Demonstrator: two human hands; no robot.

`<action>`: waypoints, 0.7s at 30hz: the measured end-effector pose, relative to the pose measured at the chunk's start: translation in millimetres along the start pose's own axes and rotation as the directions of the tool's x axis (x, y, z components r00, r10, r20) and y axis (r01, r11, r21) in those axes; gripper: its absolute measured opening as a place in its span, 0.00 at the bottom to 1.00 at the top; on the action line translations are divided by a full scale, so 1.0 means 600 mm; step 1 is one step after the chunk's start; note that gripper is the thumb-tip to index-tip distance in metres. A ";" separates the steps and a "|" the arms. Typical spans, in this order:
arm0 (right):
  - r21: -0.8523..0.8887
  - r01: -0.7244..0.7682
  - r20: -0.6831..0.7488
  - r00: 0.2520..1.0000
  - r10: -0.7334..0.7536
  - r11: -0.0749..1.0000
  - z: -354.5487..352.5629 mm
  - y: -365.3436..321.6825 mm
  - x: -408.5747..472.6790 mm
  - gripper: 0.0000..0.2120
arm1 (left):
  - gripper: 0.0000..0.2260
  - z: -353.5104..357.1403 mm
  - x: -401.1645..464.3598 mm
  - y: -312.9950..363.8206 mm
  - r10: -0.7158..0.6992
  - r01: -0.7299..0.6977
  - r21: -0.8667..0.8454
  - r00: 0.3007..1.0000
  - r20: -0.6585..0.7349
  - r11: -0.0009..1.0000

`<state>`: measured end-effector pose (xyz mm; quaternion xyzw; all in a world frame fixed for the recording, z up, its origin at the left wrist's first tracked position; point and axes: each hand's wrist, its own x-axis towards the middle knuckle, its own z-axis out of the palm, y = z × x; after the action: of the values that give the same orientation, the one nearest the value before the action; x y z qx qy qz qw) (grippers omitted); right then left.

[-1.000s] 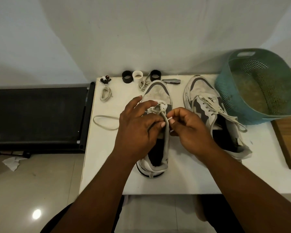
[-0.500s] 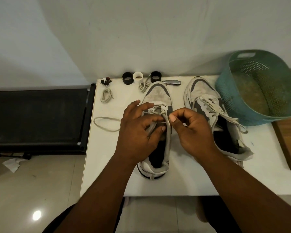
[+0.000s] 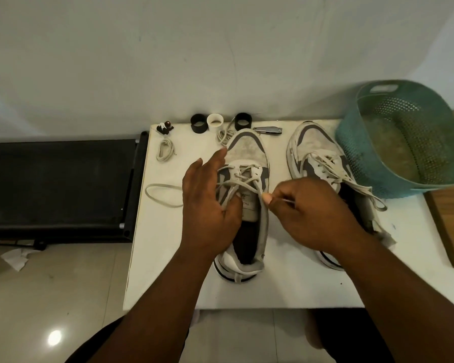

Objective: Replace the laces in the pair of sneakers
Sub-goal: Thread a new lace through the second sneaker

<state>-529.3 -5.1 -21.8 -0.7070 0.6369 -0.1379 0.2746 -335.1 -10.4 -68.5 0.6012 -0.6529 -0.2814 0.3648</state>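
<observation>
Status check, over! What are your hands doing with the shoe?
Right hand pinching lace end. Left hand steadying near sneaker, fingers loose. Sneaker half laced. Nothing blocking.

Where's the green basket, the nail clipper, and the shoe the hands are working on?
green basket [image 3: 372, 163], head view, on its outer front wall.
nail clipper [image 3: 269, 131], head view, on its metal body.
shoe being laced [image 3: 247, 148], head view, on its toe cap.

open tabletop [image 3: 286, 284] nearest the person — basket [image 3: 393, 142] walls the right, small rings [image 3: 198, 123] crowd the back.
</observation>
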 end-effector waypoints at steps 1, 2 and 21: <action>0.145 0.022 -0.068 0.998 -0.012 0.989 0.001 -0.004 0.001 0.18 | 0.35 0.000 -0.001 0.001 -0.008 0.008 -0.020 1.000 -0.009 1.000; 0.369 0.053 -0.176 0.984 0.014 0.928 0.001 -0.009 0.002 0.18 | 0.36 -0.001 -0.001 0.002 -0.015 0.014 -0.037 1.000 -0.014 0.999; 0.829 0.147 -0.250 0.960 0.122 0.540 -0.016 -0.023 0.000 0.15 | 0.35 0.006 -0.001 -0.007 0.017 -0.021 -0.064 0.998 -0.064 0.998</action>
<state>-523.4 -6.4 -6.4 -0.4660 0.5192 -0.5261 0.4864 -335.7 -10.7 -74.0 0.5916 -0.6371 -0.2794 0.4073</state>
